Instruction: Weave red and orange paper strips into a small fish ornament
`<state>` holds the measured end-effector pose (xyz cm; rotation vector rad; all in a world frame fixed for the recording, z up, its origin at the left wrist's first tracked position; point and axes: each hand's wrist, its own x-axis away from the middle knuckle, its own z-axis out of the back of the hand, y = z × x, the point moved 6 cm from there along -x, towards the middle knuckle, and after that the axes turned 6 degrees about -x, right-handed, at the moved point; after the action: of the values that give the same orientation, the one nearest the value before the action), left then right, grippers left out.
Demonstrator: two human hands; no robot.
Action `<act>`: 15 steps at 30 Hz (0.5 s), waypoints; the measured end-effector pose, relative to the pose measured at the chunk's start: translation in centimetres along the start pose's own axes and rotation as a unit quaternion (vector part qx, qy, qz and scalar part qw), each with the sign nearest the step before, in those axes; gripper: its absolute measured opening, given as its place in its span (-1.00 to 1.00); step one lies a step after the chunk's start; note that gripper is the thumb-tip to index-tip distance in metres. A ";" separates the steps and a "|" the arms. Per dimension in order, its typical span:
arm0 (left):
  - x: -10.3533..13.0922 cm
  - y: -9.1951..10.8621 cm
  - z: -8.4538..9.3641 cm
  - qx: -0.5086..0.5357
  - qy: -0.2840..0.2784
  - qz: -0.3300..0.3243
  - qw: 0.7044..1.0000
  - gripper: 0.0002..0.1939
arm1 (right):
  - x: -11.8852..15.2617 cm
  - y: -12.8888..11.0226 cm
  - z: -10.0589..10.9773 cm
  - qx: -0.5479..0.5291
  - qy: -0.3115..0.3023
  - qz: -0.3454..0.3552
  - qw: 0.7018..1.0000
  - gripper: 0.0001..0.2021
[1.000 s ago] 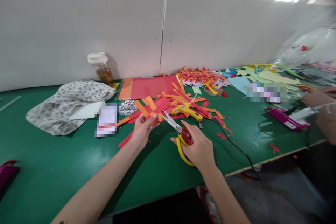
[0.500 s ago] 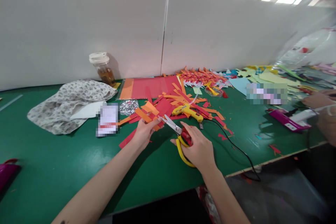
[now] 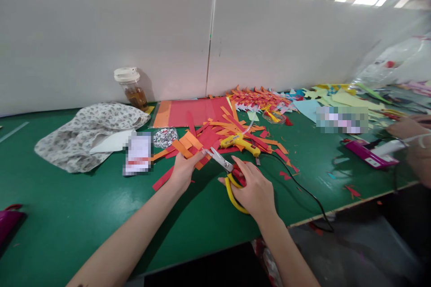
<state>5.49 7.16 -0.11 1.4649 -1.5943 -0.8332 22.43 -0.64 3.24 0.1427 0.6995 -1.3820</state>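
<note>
Orange paper strips (image 3: 183, 147) are pinched between the thumb and fingers of my left hand (image 3: 183, 170). My right hand (image 3: 254, 186) grips the handles of a pair of scissors (image 3: 219, 159) with yellow and red handles. The blades point up and left, parted a little, with their tips close to my left thumb and the held paper. Behind both hands lies a loose pile of red and orange strips (image 3: 215, 133). A yellow glue gun (image 3: 242, 143) rests on the pile, just beyond the scissors.
On the green table (image 3: 101, 215) are a patterned cloth (image 3: 81, 136), a lidded bottle (image 3: 132, 87), a bag of small pieces (image 3: 164, 136) and red sheets (image 3: 195, 113). A black cord (image 3: 303, 188) runs rightward. At right, a person's hand (image 3: 419, 143) is near a purple tool (image 3: 370, 154).
The orange strips in my left hand have shifted and tilted slightly. My right hand and the scissors have barely moved.
</note>
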 end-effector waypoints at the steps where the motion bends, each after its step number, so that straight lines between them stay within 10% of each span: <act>1: 0.1 0.0 0.0 0.001 -0.002 -0.002 1.000 -0.69 | 0.0 0.0 0.0 0.001 0.001 -0.003 1.000 -0.49; 15: 0.5 -0.2 -0.6 0.024 -0.022 0.052 0.998 -0.75 | -0.1 0.1 0.3 -0.038 -0.002 -0.011 0.999 -0.44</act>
<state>6.09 6.66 0.04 1.3921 -1.7204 -0.7767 22.61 -0.64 3.52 0.0731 0.7515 -1.3752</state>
